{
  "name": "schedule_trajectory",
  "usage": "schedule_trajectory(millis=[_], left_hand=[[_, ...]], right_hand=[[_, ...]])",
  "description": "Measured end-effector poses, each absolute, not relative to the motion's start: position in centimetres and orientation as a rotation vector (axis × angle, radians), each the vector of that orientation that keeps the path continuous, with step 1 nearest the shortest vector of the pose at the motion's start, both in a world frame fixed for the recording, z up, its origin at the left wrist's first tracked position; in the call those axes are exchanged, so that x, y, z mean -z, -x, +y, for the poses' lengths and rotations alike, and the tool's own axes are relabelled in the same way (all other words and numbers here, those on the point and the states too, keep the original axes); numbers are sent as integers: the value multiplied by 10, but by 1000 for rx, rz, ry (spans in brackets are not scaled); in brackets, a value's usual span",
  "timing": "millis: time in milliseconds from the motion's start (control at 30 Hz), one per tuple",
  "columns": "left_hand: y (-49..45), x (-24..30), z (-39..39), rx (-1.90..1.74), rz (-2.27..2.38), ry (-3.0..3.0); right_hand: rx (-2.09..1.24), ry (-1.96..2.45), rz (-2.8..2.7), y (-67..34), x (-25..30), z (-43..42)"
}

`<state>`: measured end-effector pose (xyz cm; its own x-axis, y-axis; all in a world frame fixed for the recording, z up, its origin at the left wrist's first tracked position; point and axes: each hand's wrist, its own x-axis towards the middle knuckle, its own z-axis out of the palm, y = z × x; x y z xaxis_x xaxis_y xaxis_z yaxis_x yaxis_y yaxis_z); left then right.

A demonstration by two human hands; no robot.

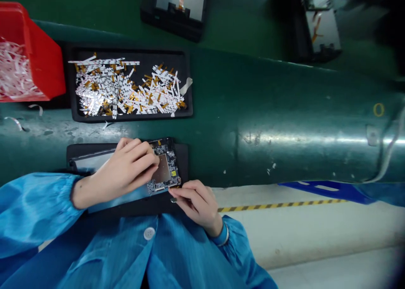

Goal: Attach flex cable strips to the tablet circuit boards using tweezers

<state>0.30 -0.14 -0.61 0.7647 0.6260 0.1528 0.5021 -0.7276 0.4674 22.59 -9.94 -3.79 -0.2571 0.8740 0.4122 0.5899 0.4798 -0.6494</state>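
Note:
An opened tablet (104, 159) with a bare circuit board (171, 160) at its right end lies tilted on a black pad (184, 158) in front of me. My left hand (126, 171) reaches across the tablet with its fingers curled and pressed together over the board; what is under the fingertips is hidden. At the board's lower right corner, my right hand (198, 202) pinches with thumb and fingers. A small dark tip shows by that thumb, too small to name.
Beyond the tablet, a black tray (133, 117) holds many white-and-orange flex cables (110, 86). To its left stands a red bin (47, 65) of white strips. Black holders with devices (177, 23) sit at the back. A yellow ring (378, 109) lies far right.

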Motion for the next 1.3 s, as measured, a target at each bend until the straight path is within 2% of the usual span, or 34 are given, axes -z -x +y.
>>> schedule_trajectory(millis=[700,967,1300], left_hand=[[-5,9,-4,-437,869,-2650],[-5,11,-2,-405,801,-2709],[-5,12,-3,-435,795,-2718]], right_hand=[[-583,1102,-2180,-237,27,-83],[-597,1224,-2164,-234,23,-82],[-887,1496,-2119,-230,8,-71]])
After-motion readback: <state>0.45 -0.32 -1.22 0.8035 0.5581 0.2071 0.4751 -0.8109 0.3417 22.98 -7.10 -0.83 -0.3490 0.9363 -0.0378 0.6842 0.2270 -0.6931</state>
